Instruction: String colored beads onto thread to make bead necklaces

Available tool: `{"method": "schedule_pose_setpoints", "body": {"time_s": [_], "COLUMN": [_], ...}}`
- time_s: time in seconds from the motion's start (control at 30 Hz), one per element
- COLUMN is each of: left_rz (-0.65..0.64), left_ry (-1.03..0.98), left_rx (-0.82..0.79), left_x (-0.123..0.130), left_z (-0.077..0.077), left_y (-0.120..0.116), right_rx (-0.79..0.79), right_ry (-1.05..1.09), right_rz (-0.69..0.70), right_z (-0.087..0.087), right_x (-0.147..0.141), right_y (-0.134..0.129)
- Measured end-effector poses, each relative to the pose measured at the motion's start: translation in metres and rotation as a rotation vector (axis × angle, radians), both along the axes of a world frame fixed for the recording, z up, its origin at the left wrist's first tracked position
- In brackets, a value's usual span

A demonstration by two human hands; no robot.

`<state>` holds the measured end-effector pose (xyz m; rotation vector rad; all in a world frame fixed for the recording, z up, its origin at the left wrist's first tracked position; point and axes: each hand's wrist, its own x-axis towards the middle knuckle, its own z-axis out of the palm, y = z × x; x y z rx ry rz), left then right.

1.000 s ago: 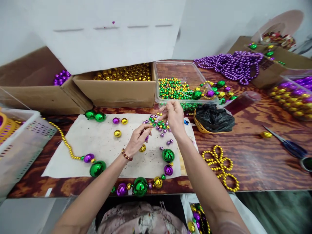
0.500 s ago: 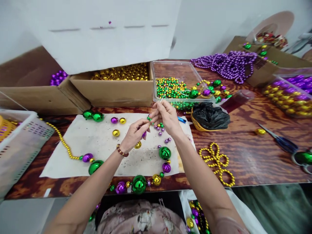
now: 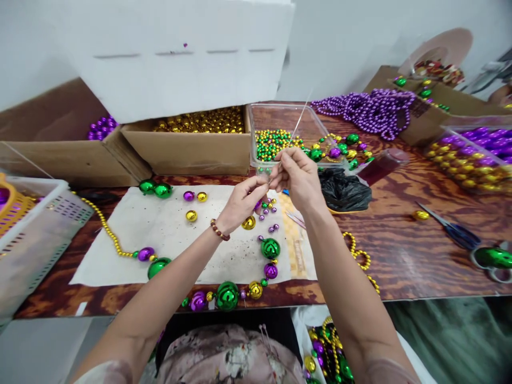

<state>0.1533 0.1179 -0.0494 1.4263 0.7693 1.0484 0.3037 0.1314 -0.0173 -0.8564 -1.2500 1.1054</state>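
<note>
Over the right part of the white cloth (image 3: 160, 234), my left hand (image 3: 246, 201) pinches something too small to make out, with a purple bead and a gold bead (image 3: 248, 222) hanging just below it. Fingers closed, my right hand (image 3: 296, 173) grips a thin needle-like rod (image 3: 301, 116) that points up and to the right. The fingertips of both hands nearly meet. Small purple and green beads (image 3: 273, 228) lie beneath them. A strand of large green, purple and gold beads (image 3: 228, 296) curves along the cloth's lower right side.
Behind the cloth stand a box of gold beads (image 3: 188, 149) and a clear tray of small beads (image 3: 276, 114). A black bag (image 3: 344, 192), scissors (image 3: 456, 229) and gold bead loops (image 3: 362, 258) are on the right. A white basket (image 3: 44, 245) is at the left.
Both hands have moved right and slightly up, with the rod swinging further right. The gold bead below my left hand has shifted right with it. The camera view has shifted slightly.
</note>
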Motion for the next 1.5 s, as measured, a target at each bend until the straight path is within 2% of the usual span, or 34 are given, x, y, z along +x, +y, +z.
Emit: {"method": "schedule_pose_setpoints", "body": {"time_s": [0.07,0.13,0.2,0.33,0.47,0.53,0.6,0.77,0.93,1.1,1.23,1.33,1.5], "left_rz": [0.03,0.079,0.127,0.198,0.284,0.346,0.389,0.362,0.309,0.278,0.28,0.356,0.683], "left_ry": [0.031,0.072,0.114,0.187,0.269,0.361,0.478,0.636,0.733,0.841,0.93,1.013,1.209], "left_rx": [0.062,0.088,0.085,0.019,0.009,0.067,0.109,0.08,0.083,0.114,0.141,0.164,0.226], "left_x": [0.002,-0.002,-0.011,-0.031,-0.045,-0.051,-0.057,-0.079,-0.095,-0.101,-0.118,-0.15,-0.216], "left_z": [-0.001,-0.011,-0.027,-0.062,-0.084,-0.09,-0.094,-0.104,-0.11,-0.115,-0.115,-0.104,-0.073], "left_y": [-0.002,-0.006,-0.012,-0.025,-0.032,-0.032,-0.03,-0.028,-0.03,-0.032,-0.033,-0.025,0.014], "right_rx": [0.018,0.04,0.069,0.169,0.339,0.36,0.311,0.211,0.231,0.263,0.246,0.185,0.076], "right_ry": [-0.026,-0.049,-0.056,-0.055,-0.008,-0.018,-0.074,-0.138,-0.114,-0.064,-0.072,-0.08,-0.047], "right_rz": [-0.012,-0.012,-0.036,-0.175,-0.27,-0.249,-0.179,-0.029,-0.005,-0.062,0.018,0.118,0.299], "right_z": [0.011,0.018,0.023,0.031,0.045,0.052,0.056,0.056,0.058,0.058,0.048,0.035,0.009], "right_x": [0.004,0.004,0.001,-0.003,-0.011,-0.019,-0.029,-0.049,-0.058,-0.062,-0.073,-0.084,-0.1], "right_y": [-0.002,-0.005,-0.007,-0.007,-0.012,-0.018,-0.023,-0.025,-0.025,-0.034,-0.045,-0.052,-0.058]}}
